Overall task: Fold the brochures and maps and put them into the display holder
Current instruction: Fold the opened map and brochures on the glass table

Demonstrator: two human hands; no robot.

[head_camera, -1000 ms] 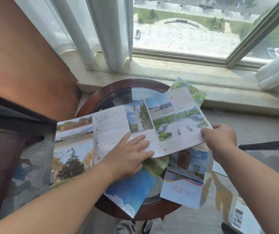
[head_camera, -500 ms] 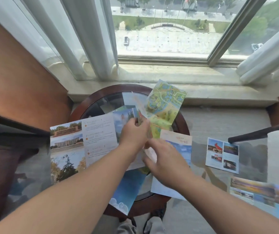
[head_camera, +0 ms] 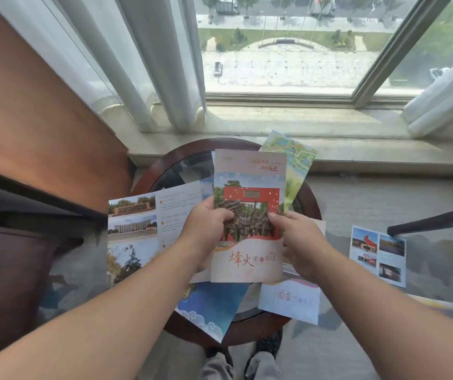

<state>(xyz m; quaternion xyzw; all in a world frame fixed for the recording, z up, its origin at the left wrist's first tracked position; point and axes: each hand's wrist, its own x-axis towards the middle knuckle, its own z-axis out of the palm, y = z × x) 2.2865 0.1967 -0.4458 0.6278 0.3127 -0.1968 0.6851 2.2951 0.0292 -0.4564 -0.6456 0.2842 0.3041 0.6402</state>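
We are at the folding step: our left hand (head_camera: 206,229) and right hand (head_camera: 302,242) pinch the red-gate brochure (head_camera: 247,174) by its side edges above the round glass-topped table (head_camera: 181,149), so next we would crease it flat and fold in the photo panels (head_camera: 137,226) spread at left, with no display holder in view.

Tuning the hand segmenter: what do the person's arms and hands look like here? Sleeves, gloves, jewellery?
The left hand and right hand are bare: no gloves, and no ring or watch that shows. The left forearm and right forearm are bare too, with no sleeve in view up to the frame edge. No straps or markings are visible.
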